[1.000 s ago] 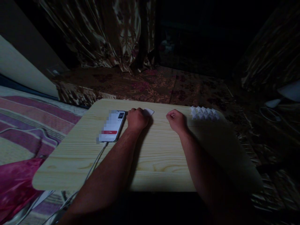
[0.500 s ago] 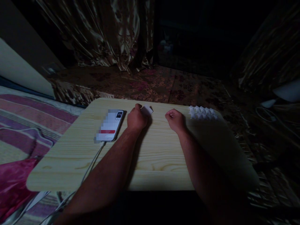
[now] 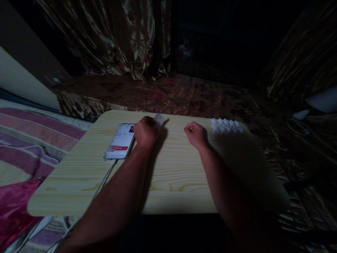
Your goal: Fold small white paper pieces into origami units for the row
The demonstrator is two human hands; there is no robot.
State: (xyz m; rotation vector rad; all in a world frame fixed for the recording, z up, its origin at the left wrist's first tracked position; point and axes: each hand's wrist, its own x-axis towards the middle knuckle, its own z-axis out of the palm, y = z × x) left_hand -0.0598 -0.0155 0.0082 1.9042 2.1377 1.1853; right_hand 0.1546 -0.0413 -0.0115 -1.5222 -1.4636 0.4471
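My left hand is closed around a small white paper piece, which sticks out past the fingers on the right, over the far part of the table. Beside that hand, on its left, lies a lit phone, its upper right corner partly covered by the hand. My right hand rests on the table in a loose fist, fingers curled in, with nothing showing in it. Just right of it stand several small white pointed paper pieces, set close together in two rows.
The pale wooden table has rounded corners. A white cable runs from the phone under my left forearm. A striped bedspread is at the left; curtains hang behind. A white lamp-like object is at the far right.
My left hand has moved left with the paper piece, which now tilts up more, and overlaps the phone's corner. My right hand stays about where it was.
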